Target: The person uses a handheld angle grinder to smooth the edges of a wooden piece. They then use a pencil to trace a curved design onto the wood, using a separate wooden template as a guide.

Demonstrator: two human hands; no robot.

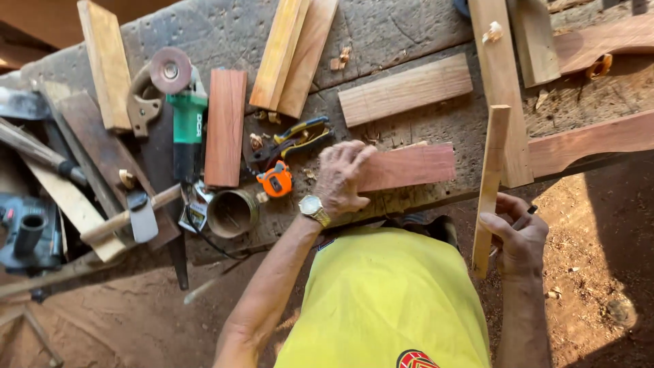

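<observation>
My left hand (340, 178), with a gold wristwatch, lies flat on the near end of a reddish wooden board (412, 166) at the workbench's front edge. My right hand (519, 240) grips the lower end of a thin pale wooden strip (490, 170) that stands upright in front of the bench, and a dark pencil (528, 215) sticks out between its fingers. An orange tape measure (276, 180) sits just left of my left hand.
Left of the tape measure lie pliers (293, 136), a reddish block (225, 126), a green angle grinder (185, 112), a round tin (231, 212) and a hammer (133, 215). Several planks (405, 88) lie across the bench (225, 31). Below is dirt ground (593, 225).
</observation>
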